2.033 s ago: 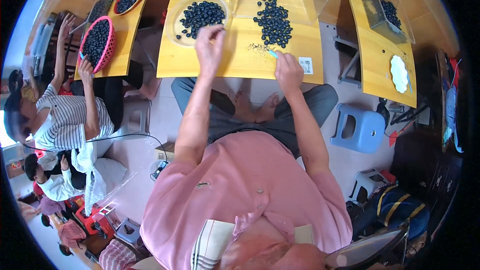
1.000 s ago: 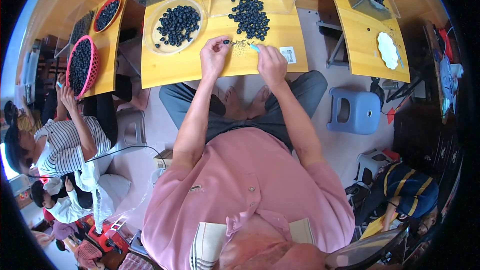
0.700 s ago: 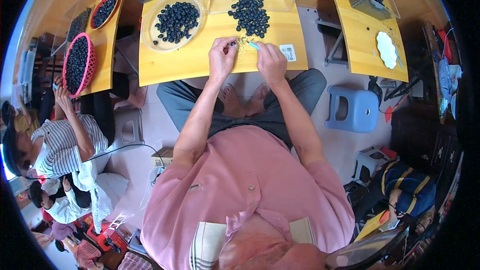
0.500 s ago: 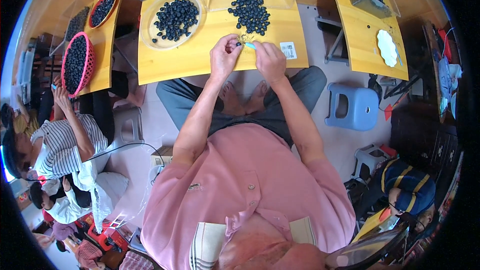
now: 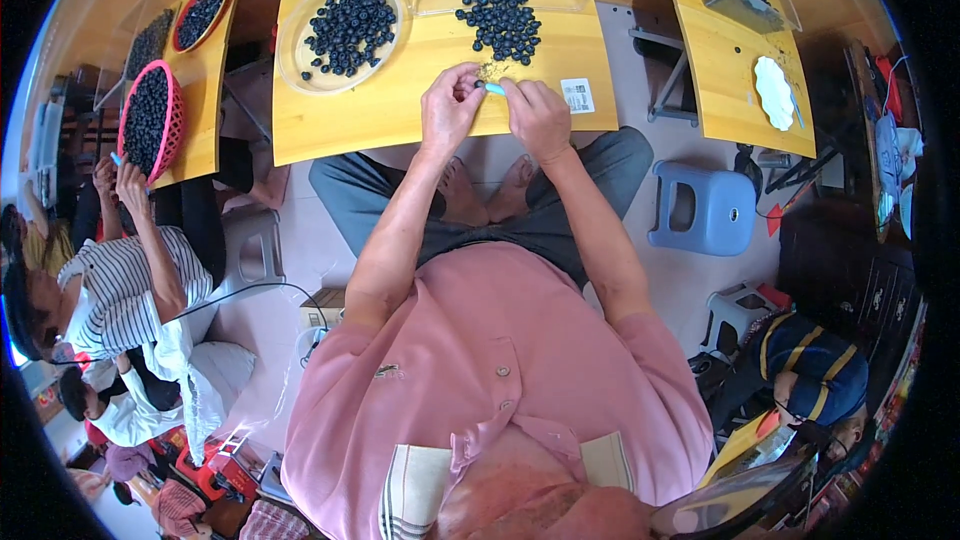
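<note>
My left hand [image 5: 451, 108] pinches a small black bead-like ball [image 5: 479, 85] over the near edge of the yellow table. My right hand [image 5: 538, 116] grips a small tool with a light-blue handle [image 5: 494, 88], its end against the ball; its working tip is too small to make out. Just beyond my fingers lie yellowish crumbs [image 5: 495, 71]. Behind these spreads a loose pile of black balls [image 5: 501, 20], partly in a clear shallow tray [image 5: 560, 0]. Left of my hands, a round clear dish [image 5: 292, 55] holds many more balls.
A white label [image 5: 577, 95] lies right of my hands. At another table on the left, a person [image 5: 140, 275] works beside a pink basket [image 5: 176, 125] of black balls. On the right are a blue stool [image 5: 705, 210] and a table with a white scalloped plate [image 5: 772, 92].
My right hand has shifted slightly left and the blue handle now tilts differently against the ball. My left hand stays nearly in place. The person on the left has moved their hands.
</note>
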Tool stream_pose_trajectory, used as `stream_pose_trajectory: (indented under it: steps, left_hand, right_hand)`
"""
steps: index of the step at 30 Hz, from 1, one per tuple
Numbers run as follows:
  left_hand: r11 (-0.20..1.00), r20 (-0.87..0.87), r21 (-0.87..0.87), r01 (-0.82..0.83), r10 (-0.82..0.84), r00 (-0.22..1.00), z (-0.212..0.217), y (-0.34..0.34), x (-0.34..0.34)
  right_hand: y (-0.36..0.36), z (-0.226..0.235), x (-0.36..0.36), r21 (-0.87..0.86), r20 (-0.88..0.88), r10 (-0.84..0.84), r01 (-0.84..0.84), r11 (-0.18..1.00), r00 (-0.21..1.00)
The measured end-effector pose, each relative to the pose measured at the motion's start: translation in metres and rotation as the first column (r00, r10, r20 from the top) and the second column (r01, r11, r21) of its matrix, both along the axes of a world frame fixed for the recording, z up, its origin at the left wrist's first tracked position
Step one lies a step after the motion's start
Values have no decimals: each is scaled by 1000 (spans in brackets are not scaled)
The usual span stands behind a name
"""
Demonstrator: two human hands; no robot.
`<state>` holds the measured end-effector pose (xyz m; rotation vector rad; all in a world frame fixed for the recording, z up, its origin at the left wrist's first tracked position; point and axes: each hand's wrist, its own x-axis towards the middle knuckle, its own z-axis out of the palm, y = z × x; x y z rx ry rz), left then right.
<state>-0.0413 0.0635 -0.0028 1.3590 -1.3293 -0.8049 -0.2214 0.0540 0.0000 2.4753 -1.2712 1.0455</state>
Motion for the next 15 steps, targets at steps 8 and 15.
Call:
stream_pose_trajectory:
  steps: [8,15]
  left_hand:
    - [1000,-191,31,6,0,982,-1,3,1]
    - [999,-143,36,-8,13,990,-1,3,2]
  right_hand:
    - [-4,-4,2,60,-30,-117,119,991,993]
    - [-1,-2,2,56,6,-103,103,993,995]
